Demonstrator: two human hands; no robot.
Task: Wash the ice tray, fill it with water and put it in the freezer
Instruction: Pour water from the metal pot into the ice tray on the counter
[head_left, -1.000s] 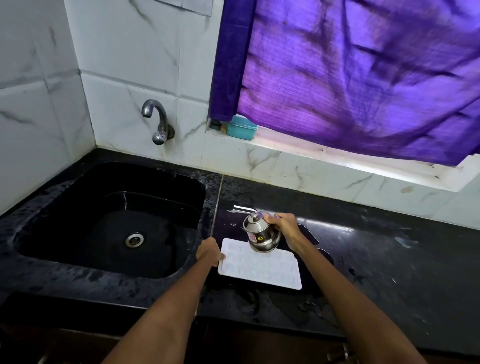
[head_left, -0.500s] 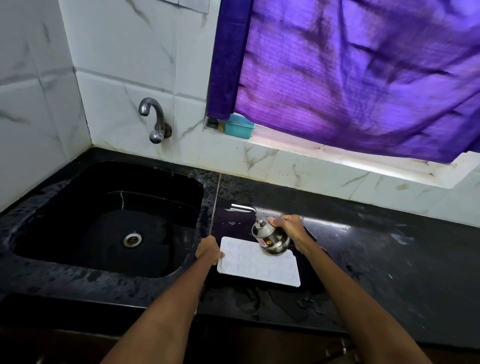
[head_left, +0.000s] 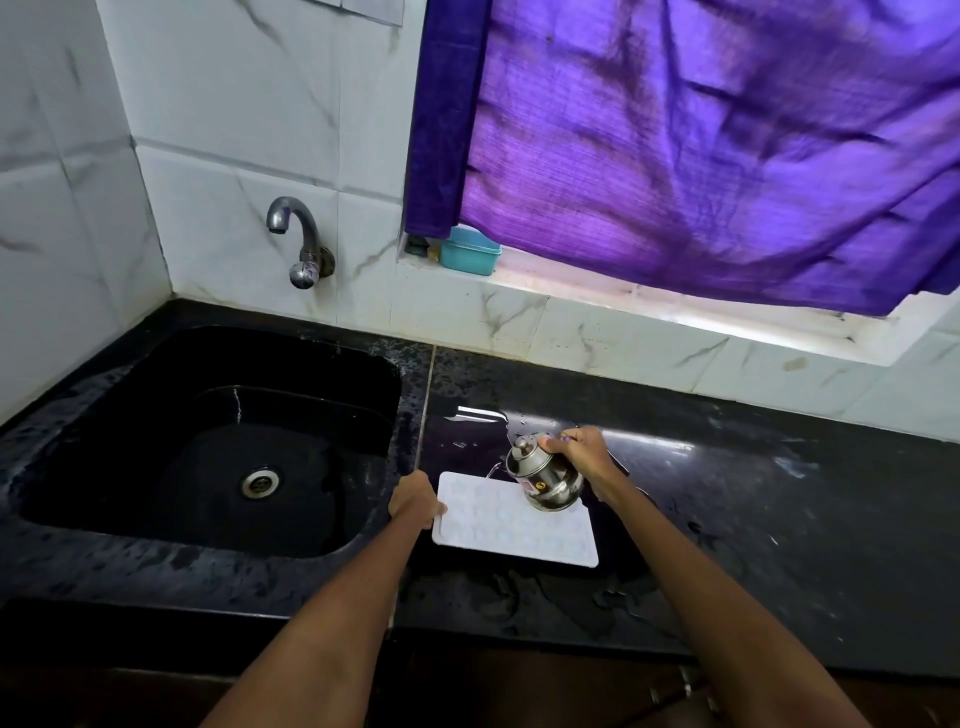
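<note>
A white ice tray lies flat on the wet black counter, just right of the sink. My left hand grips the tray's left edge. My right hand holds a small steel jug by its handle, tilted to the left over the tray's far right part. A thin stream of water runs from the spout toward the tray's far edge. The tray's cells are shallow and hard to make out.
A black sink with a steel drain sits to the left, under a wall tap. A teal box rests on the window ledge beneath a purple curtain. Water puddles lie on the counter in front of the tray.
The steel jug has tipped further left and water now runs from its spout. My left hand has stayed on the tray's left edge.
</note>
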